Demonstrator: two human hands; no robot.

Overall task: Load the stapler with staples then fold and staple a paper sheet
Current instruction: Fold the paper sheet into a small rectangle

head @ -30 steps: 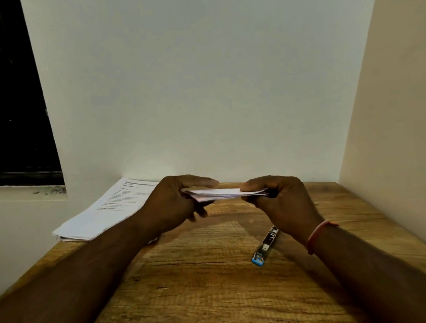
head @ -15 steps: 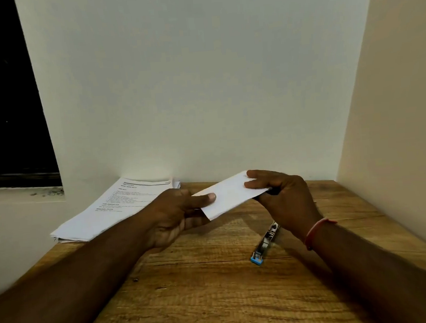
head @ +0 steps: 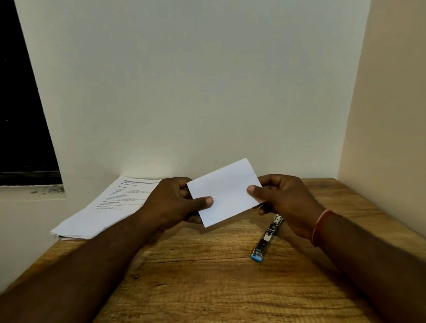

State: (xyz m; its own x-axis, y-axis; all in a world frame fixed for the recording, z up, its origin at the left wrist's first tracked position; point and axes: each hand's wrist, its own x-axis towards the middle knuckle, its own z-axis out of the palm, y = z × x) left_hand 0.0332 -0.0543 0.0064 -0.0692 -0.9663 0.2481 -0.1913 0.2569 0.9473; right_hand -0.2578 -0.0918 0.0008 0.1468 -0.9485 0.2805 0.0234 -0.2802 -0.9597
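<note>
Folded paper sheet (head: 224, 192) held above wooden table (head: 217, 288), left hand (head: 170, 205) and right hand (head: 284, 201) each pinching opposite edge; stapler (head: 266, 238) lying beneath right hand.

You face a plain white wall (head: 201, 85) | cream side wall (head: 395, 121) on your right | dark window (head: 3, 101) with a dusty sill on your left | wood-grain counter (head: 217, 288) below | dim, soft light

Both forearms are bare, with no sleeves showing, entering from the lower corners of the frame. A thin reddish-orange thread band (head: 318, 227) circles the right wrist, right of centre. Short, unpainted nails show on both thumbs.
</note>
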